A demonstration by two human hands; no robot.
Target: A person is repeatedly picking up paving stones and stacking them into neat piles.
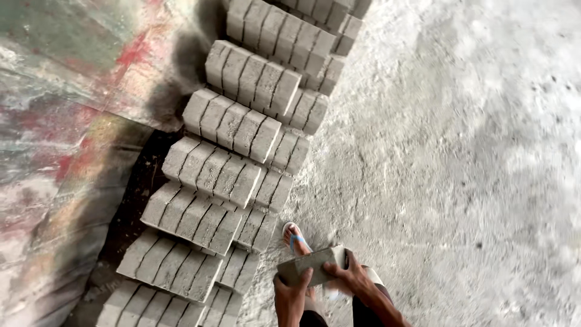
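Both my hands hold one grey concrete brick (pixel 310 264) flat in front of me at the bottom of the view. My left hand (pixel 290 289) grips its near left end with the fingers curled over the edge. My right hand (pixel 351 278) clasps its right end. Just left of the brick run stacked rows of grey bricks (pixel 215 172), each row standing on edge and leaning. My foot in a blue-strapped sandal (pixel 295 238) stands on the ground right behind the brick, next to the stack.
The brick stacks run from the bottom left up to the top centre along a stained, painted wall (pixel 57 109). A dark gap (pixel 130 212) lies between wall and stack. Rough grey concrete floor (pixel 460 157) spreads to the right.
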